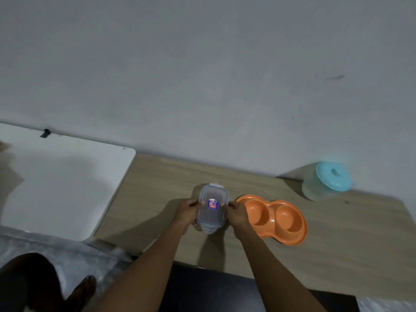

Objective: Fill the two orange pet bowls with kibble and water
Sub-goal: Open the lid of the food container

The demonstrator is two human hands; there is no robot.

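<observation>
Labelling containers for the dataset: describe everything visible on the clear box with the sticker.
The clear box is a rectangular, translucent plastic container with a blue-edged lid and a blue-and-red sticker. Lid on; a latch tab shows at each end. It stands on the wooden table, left of the orange bowls, between left hand and right hand.

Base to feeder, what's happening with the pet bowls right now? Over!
Left hand and right hand grip the sides of the lidded clear container. Orange double bowl empty, just right of it. Blue-lidded jar untouched by the wall. Nothing blocking.
</observation>
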